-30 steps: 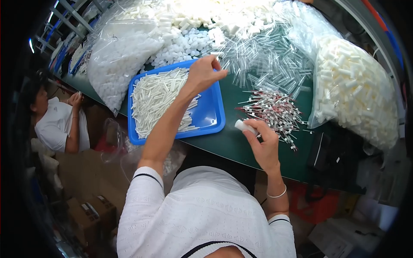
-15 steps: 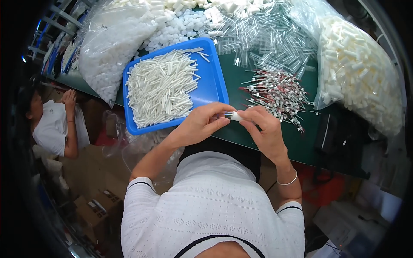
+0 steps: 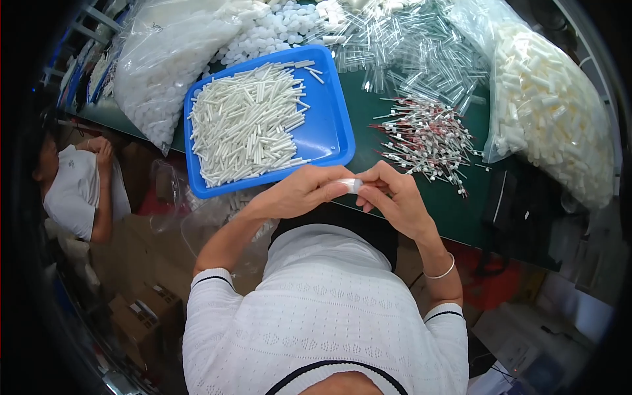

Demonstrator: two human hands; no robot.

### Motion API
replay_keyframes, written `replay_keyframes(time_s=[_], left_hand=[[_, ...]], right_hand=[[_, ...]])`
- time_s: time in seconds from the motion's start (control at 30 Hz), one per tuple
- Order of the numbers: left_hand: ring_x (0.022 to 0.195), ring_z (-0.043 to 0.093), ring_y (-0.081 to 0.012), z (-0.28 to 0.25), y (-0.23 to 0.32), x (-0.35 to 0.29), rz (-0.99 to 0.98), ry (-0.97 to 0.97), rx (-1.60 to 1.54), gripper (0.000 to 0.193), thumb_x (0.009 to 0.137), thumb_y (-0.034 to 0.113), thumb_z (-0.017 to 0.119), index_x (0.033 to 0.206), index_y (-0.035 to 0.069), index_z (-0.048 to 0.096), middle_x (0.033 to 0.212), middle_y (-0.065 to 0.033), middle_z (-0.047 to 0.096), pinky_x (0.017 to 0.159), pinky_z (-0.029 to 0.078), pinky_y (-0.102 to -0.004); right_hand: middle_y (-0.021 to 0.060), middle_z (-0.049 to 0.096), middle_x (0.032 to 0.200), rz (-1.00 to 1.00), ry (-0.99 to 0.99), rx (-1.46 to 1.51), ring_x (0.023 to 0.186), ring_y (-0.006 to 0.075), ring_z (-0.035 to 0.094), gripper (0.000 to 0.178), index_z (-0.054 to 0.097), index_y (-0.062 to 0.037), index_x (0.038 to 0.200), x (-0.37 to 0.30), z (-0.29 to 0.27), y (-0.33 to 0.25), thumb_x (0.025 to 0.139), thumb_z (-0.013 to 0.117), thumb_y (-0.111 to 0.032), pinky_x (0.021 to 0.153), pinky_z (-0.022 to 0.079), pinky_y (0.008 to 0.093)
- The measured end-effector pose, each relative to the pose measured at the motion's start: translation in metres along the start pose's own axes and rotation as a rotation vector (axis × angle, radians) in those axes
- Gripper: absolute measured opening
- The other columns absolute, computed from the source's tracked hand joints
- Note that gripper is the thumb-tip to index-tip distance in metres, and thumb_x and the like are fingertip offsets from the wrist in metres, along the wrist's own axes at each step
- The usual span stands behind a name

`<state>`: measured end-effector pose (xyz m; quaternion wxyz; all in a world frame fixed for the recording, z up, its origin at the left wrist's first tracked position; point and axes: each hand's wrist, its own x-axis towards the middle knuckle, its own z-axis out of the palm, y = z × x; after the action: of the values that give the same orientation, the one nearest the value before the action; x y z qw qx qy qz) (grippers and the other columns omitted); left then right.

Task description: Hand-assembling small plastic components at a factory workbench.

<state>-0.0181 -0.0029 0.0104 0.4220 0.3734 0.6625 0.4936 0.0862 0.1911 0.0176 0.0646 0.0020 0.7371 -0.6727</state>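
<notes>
Both hands meet just beyond the table's near edge, over a short tube (image 3: 351,185) with white filling showing. My left hand (image 3: 304,192) wraps thumb and fingers round the tube's body, hiding most of its length. At the tube's right end, my right hand (image 3: 397,201) pinches with thumb and forefinger; a pale, rounded end piece seems to be there, but it is too small to make out. Close by on the left is a blue tray (image 3: 320,135) holding many thin white sticks (image 3: 247,125). A heap of small white parts with red wires (image 3: 428,141) lies beyond my right hand.
Clear tubes (image 3: 421,52) are piled at the back of the green table (image 3: 454,220). White caps (image 3: 276,33) lie beside them. Large plastic bags, one of white pieces (image 3: 158,72) and one of cream cylinders (image 3: 553,105), flank the work area. Another person (image 3: 82,184) sits at the left.
The white piece stood out at the tube's end before; now it looks seated inside. My right fingers have closed in on that end. The view has shifted slightly.
</notes>
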Motion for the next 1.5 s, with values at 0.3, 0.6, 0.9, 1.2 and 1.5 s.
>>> replay_keyframes(time_s=[0.3,0.6,0.9,1.2,1.5], left_hand=[[0.069,0.054,-0.0345,0.027,-0.008,-0.002,0.228,0.279,0.381,0.020,0.096,0.017,0.049,0.087,0.001,0.057,0.076,-0.0176,0.056,0.060,0.043,-0.0389],[0.072,0.060,-0.0305,0.029,0.008,-0.002,0.007,0.267,0.236,0.019,0.083,0.014,0.067,0.096,0.004,0.058,0.082,-0.0127,0.061,0.060,0.046,-0.0361],[0.072,0.058,-0.0316,0.038,-0.003,-0.004,0.279,0.387,0.640,0.023,0.076,0.012,0.071,0.094,0.003,0.059,0.082,-0.0122,0.058,0.060,0.045,-0.0391],[0.058,0.041,-0.0051,0.043,0.001,0.001,-0.054,0.000,-0.298,0.037,0.100,0.033,0.044,0.084,0.002,0.058,0.063,0.0024,0.047,0.051,0.033,-0.0241],[0.070,0.045,-0.0130,0.057,-0.006,0.020,-0.088,0.006,-1.118,0.054,0.099,0.053,0.023,0.077,0.009,0.046,0.074,-0.0025,0.046,0.065,0.038,-0.0262]], right_hand=[[0.0087,0.064,0.082,0.143,-0.043,0.210,0.072,0.0109,0.064,0.010,0.056,0.0053,0.096,-0.002,-0.004,0.007,0.090,0.058,-0.001,0.064,0.055,0.0219],[0.0071,0.064,0.095,-0.059,0.182,0.272,0.086,0.0083,0.061,0.021,0.061,0.0040,0.107,-0.015,0.013,0.032,0.087,0.063,-0.001,0.075,0.051,0.0207],[0.0057,0.059,0.098,-0.118,0.127,0.195,0.083,0.0092,0.058,0.020,0.068,-0.0017,0.103,-0.011,0.011,0.029,0.084,0.064,0.003,0.071,0.049,0.0208],[0.0062,0.054,0.100,-0.150,0.075,0.396,0.085,0.0107,0.055,0.018,0.067,-0.0001,0.103,-0.020,0.006,0.031,0.086,0.065,-0.004,0.071,0.047,0.0219],[0.0114,0.052,0.117,-0.347,0.295,-0.142,0.096,0.0166,0.055,0.051,0.052,0.0013,0.121,-0.011,-0.002,0.009,0.075,0.071,-0.004,0.085,0.046,0.0273]])
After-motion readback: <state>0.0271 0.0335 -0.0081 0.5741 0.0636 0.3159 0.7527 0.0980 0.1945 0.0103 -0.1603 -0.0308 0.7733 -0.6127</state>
